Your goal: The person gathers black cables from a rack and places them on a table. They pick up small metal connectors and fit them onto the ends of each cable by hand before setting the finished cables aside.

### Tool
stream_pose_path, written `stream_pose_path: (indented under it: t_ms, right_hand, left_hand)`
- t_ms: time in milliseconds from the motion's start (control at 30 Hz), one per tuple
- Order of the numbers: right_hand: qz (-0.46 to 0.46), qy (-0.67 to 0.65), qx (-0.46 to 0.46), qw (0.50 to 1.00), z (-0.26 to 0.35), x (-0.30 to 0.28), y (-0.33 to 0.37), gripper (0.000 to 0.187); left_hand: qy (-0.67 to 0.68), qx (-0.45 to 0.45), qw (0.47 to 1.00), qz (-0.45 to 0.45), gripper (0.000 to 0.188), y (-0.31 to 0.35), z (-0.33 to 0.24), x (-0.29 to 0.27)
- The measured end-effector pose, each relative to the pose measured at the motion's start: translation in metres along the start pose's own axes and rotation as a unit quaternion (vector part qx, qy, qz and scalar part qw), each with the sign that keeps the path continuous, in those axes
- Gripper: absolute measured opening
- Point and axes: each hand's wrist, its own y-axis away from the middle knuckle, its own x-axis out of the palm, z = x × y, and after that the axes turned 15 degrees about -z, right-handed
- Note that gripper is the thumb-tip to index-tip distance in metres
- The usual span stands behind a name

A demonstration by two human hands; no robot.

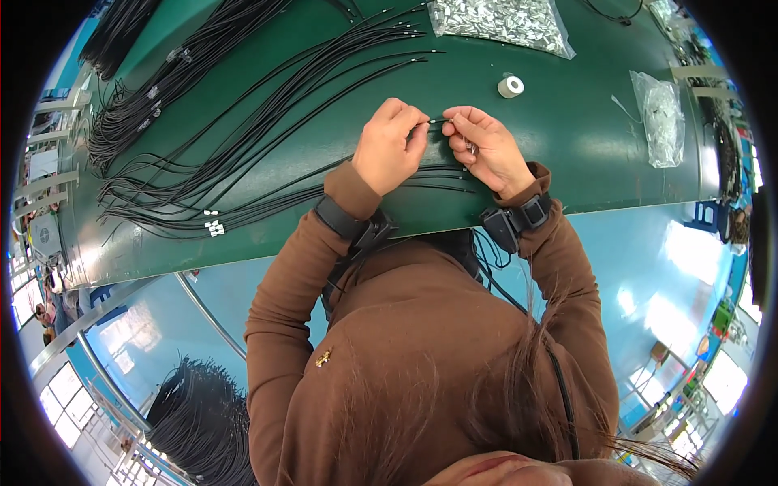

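My left hand is closed in a pinch on a thin black cable, near its end, above the green table. Facing it, my right hand has its thumb and forefinger together at the tip of that cable. Small silvery metal pieces show among the curled fingers of my right hand; their exact shape is too small to tell. Beneath my hands, several black cables lie along the near side of the table, their ends reaching below the right hand.
Farther back are more loose black cables and tied cable bundles. A clear bag of small metal pieces, a white roll and a crumpled plastic bag rest on the table. White connectors lie near its front edge.
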Motion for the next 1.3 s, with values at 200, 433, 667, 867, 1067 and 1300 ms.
stream_pose_path:
  t_ms: [200, 433, 667, 867, 1067, 1300]
  right_hand:
    - [-0.025, 0.043, -0.031, 0.998, 0.002, 0.003, 0.004, 0.013]
    - [-0.061, 0.284, -0.220, 0.931, -0.009, 0.018, 0.001, 0.014]
    - [-0.055, 0.187, -0.125, 0.973, 0.004, 0.024, 0.010, 0.013]
    - [-0.079, 0.238, -0.201, 0.947, -0.007, 0.021, 0.005, 0.015]
    - [-0.074, 0.366, -0.313, 0.873, -0.009, 0.022, -0.001, 0.018]
    - [-0.053, 0.250, -0.242, 0.936, -0.007, 0.024, 0.006, 0.023]
  left_hand:
    - [0.000, 0.012, 1.000, 0.000, 0.009, 0.001, 0.005, 0.002]
    - [-0.048, 0.088, 0.994, 0.035, 0.014, 0.003, 0.003, 0.001]
    - [-0.002, -0.014, 1.000, 0.006, 0.030, 0.001, -0.008, -0.001]
    - [0.004, -0.043, 0.999, 0.021, 0.032, 0.002, -0.011, -0.003]
    - [0.014, -0.024, 0.999, 0.035, 0.026, 0.005, -0.009, 0.000]
    - [-0.008, -0.038, 0.999, 0.038, 0.009, 0.004, -0.003, -0.008]
